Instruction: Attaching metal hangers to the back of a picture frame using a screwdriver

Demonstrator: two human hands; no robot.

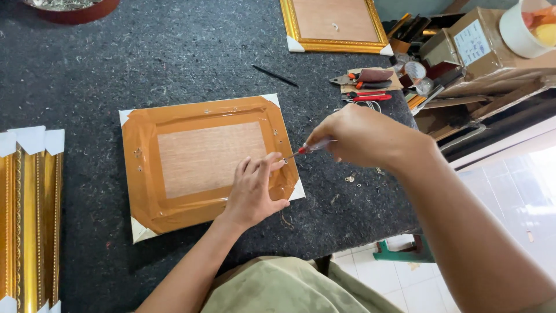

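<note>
Two hands are busy on the picture frame [202,162] lying face-down on the table [174,58] — the left hand [252,194] presses it flat with loose fingers, the right hand [362,136] pinches a thin screwdriver [307,148] — it looks stiff and light, best held by its edges.

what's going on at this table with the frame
A person has a picture frame lying face down on a dark felt table, its back sealed with brown tape. The left hand presses on the frame's right edge while the right hand holds a red-handled screwdriver with its tip there. Pliers lie beyond.
</note>
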